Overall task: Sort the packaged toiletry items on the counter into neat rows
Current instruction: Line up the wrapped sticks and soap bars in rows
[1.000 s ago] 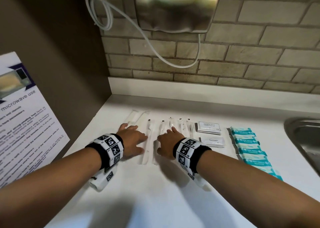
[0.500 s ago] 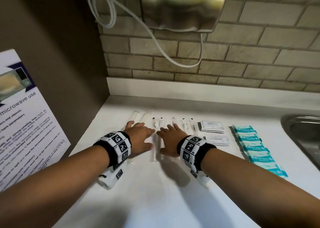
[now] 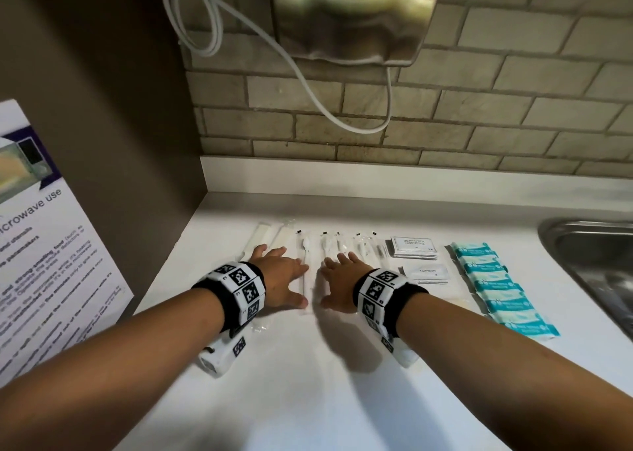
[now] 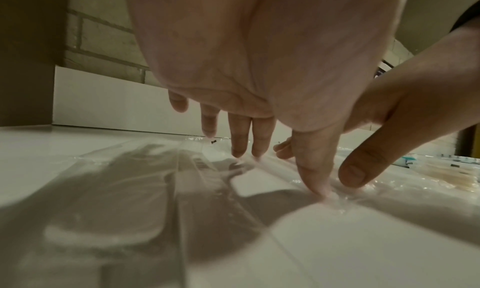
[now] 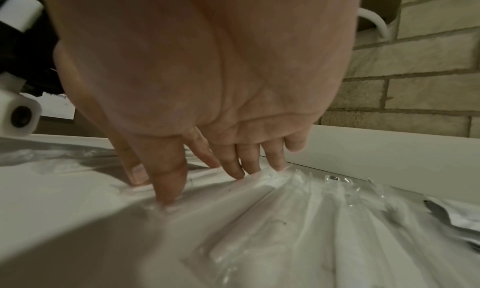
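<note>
Several clear-wrapped toothbrush packets [image 3: 306, 262] lie side by side on the white counter [image 3: 308, 382]. My left hand [image 3: 281, 279] lies flat on the left packets, straight fingers touching the plastic [image 4: 241, 148]. My right hand [image 3: 339, 279] lies flat on the packets just right of it, fingertips pressing the wrappers [image 5: 233, 169]. One toothbrush packet shows in the narrow gap between the two hands. White shampoo sachets [image 3: 415, 246] and toothpaste sachets [image 3: 426, 274] sit to the right, then a row of teal-and-white packets [image 3: 500, 286].
A steel sink [image 3: 589, 262] is set into the counter at the far right. A brown side panel [image 3: 120, 142] with a microwave notice [image 3: 51, 262] closes the left. A brick wall [image 3: 479, 125] with a metal dispenser [image 3: 352, 15] and a looped white cable [image 3: 308, 80] stands behind.
Both hands have slid closer together over the toothbrush packets, narrowing the gap between them. The packets under them now lie straighter and tighter.
</note>
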